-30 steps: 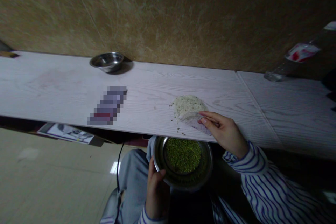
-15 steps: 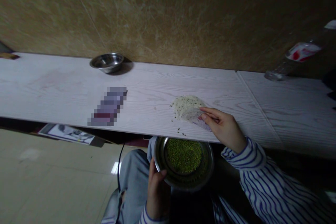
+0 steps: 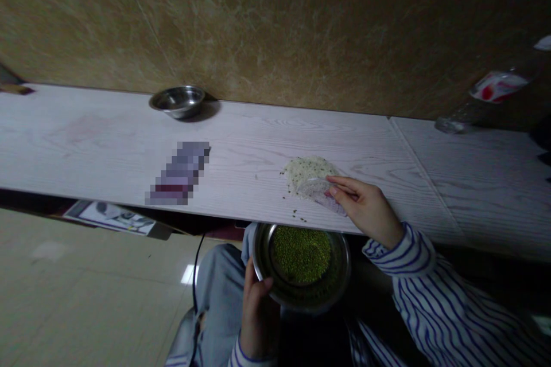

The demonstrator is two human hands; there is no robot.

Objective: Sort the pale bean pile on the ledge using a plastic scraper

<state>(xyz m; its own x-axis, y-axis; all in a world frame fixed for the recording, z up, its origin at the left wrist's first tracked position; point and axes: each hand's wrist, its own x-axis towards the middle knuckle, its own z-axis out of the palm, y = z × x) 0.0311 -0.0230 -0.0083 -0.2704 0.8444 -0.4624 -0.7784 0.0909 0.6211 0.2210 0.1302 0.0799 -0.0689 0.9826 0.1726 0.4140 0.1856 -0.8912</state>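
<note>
My left hand (image 3: 258, 312) grips the left rim of a steel bowl (image 3: 342, 275), thumb over the edge, just below the table's front edge. Small green mung beans (image 3: 303, 253) cover the bowl's bottom. Between the thumb and fingers of my right hand (image 3: 365, 206) is a clear, thin plastic piece (image 3: 316, 186), round-edged like a disc or shallow lid. It tilts against the near side of a pile of white rice (image 3: 307, 169) dotted with dark green beans. Several loose beans (image 3: 299, 217) lie on the table in front of the pile.
A smaller steel bowl (image 3: 177, 104) stands near the wall on the white wood-grain table (image 3: 241, 155). A pixelated flat object (image 3: 178, 175) lies left of the rice. At the right, a clear bottle with a red-and-white label (image 3: 499, 87) stands by the wall.
Both hands, the bowl and the plastic piece look almost unmoved. The table and the things on it have shifted very slightly in view.
</note>
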